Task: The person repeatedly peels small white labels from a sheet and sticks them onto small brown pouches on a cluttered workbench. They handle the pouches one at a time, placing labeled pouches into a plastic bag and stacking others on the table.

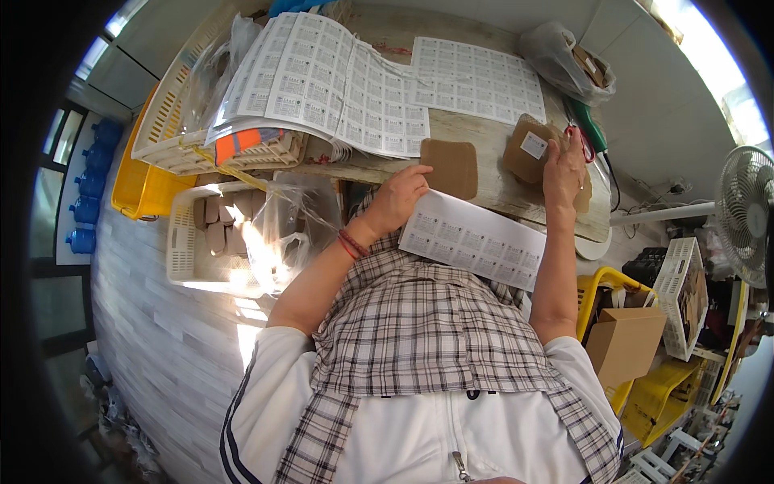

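Left-hand fingers are resting together against the brown card, right-hand fingers are touching the labelled card, both holds unclear, and the overhanging sheet is risking slipping if nudged.

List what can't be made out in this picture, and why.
All in the head view:
- Number of brown pieces by the right hand: the hand covers part of them.
- White label on those pieces: print too small to read.
- Left palm: hidden by the back of the left hand.
- Blue item: cut off by the top edge.
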`<control>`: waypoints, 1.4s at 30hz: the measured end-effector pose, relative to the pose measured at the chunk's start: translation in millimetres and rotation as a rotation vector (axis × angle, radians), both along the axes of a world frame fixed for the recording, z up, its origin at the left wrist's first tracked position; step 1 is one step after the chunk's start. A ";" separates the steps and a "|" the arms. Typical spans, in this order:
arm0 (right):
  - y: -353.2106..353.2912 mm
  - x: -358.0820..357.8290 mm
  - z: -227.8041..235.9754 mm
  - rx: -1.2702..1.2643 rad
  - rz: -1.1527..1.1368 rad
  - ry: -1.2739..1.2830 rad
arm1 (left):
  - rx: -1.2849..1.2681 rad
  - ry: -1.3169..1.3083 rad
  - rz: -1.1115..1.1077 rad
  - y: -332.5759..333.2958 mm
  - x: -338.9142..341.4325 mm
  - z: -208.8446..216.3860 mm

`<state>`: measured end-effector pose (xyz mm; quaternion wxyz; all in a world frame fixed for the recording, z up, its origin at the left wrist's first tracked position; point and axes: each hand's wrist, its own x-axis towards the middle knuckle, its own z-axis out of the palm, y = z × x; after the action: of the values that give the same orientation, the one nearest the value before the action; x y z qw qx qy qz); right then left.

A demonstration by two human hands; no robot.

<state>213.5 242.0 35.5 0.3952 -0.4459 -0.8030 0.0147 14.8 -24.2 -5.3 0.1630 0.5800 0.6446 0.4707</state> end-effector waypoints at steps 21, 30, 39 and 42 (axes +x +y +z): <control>-171.4 3.6 -32.0 -0.279 0.926 -0.304 | -0.319 0.065 0.404 -83.5 -16.1 3.8; -161.7 -13.3 -31.5 -0.324 0.976 -0.264 | -0.282 0.316 0.104 -66.0 17.3 25.8; -131.9 11.1 -20.7 -0.329 0.805 -0.293 | -0.513 -0.137 0.065 -74.3 -30.0 19.8; -128.6 12.7 -33.8 -0.219 0.808 -0.256 | -0.490 -0.201 0.013 -75.7 -31.7 17.9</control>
<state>226.2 113.4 1.7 0.2051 -0.1334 -0.9492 0.1979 -16.9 -99.9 12.6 0.3589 0.4695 0.7236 0.3566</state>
